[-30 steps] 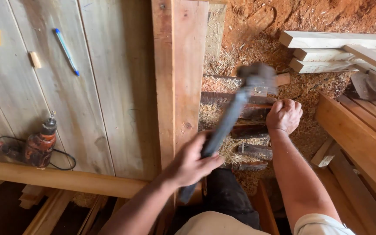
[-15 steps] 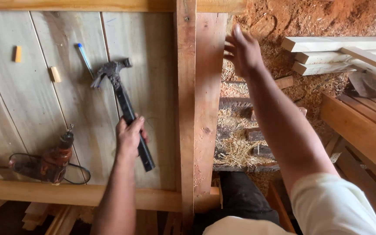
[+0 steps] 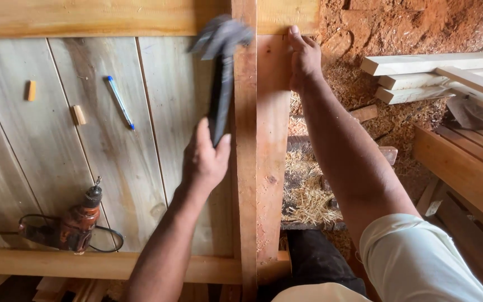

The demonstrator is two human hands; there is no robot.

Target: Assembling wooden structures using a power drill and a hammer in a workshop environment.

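My left hand grips the black handle of a claw hammer. Its blurred metal head is up near the top of a reddish upright wooden beam. My right hand presses on the far end of a second plank that lies alongside the beam, close to where it meets a horizontal top board. Grey-green wooden panels fill the frame to the left of the beam.
A rusty electric drill with its cord lies on the panels at lower left. A blue pen and two small wooden blocks rest higher up. Stacked pale planks and darker beams lie right, over sawdust and red earth.
The hammer has swung from over the panels up to the top of the beam. My right hand has settled onto the plank's far end. The view has shifted slightly.
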